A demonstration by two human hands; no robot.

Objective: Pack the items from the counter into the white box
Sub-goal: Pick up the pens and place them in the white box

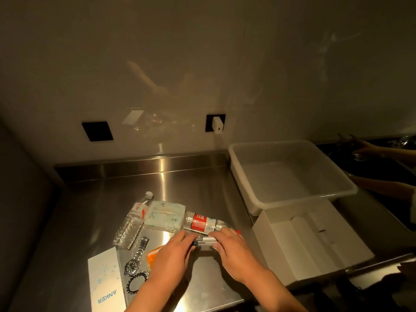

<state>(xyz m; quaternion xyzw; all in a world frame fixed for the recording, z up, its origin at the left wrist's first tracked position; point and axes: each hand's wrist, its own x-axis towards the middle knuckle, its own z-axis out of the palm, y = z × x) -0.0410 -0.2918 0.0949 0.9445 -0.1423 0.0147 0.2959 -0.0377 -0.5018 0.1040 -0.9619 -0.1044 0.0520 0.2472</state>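
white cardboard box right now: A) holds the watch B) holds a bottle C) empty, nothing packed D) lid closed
C: the white box sits open with only bare cardboard inside, while both bottles, the watch and the rest lie on the counter.

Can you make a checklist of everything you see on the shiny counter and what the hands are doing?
Surface: steel counter, shiny, nothing spilled.
Job's things: white box open and empty at the right; two water bottles lying down, one red-labelled, one clear; tissue pack between them; watch; black hair tie; Anker box; orange packet.
Clutter: grey plastic tub, empty, behind the white box.
Hands: left hand and right hand together on a bundle of pens; grip not clear.
Cables: nothing seen.
Surroundings: two black wall sockets, one with a white plug; another person's arms at the far right.
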